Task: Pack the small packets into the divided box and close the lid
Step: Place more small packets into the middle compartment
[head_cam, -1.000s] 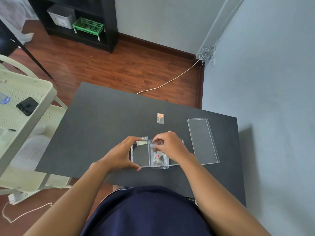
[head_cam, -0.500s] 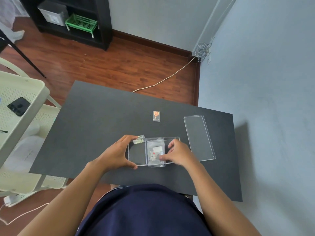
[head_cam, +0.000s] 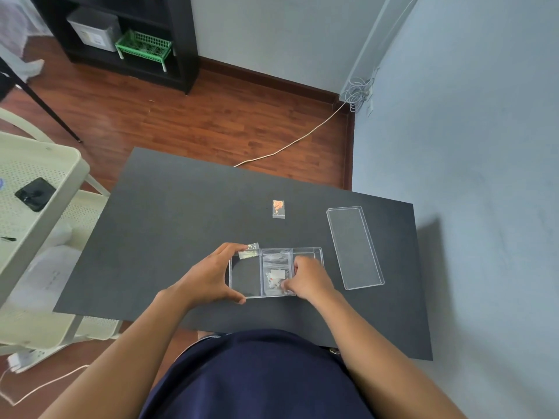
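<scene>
Head view, from my seat at the controls:

**Operator:** I have the clear divided box (head_cam: pixel 275 272) on the near middle of the black bench (head_cam: pixel 169 213). My left hand (head_cam: pixel 208 276) wraps the box's left end, thumb on the near wall, fingers over the far wall. My right hand (head_cam: pixel 308 281) rests over the right side, its grip pressed together on the bagged packet (head_cam: pixel 276 275) lying in the middle compartment.

**Observer:** How far along do you judge it?

**Operator:** Early to midway, I'd say. One packet is in the middle compartment. The left compartment looks bare; the right one is mostly hidden under my hand, so I cannot tell.

**Observer:** And the count?

**Operator:** Three packets that I can see: the one in the middle compartment, a green-tinted packet (head_cam: pixel 249 251) at the far left corner by my left fingertips (whether it is inside the wall or just beyond it, I cannot tell), and an orange packet (head_cam: pixel 278 208) loose on the bench, farther out. One box, three compartments. One lid (head_cam: pixel 354 247), lying flat to the right, apart from the box.

**Observer:** What's left?

**Operator:** At least the orange packet, then the lid.
</scene>
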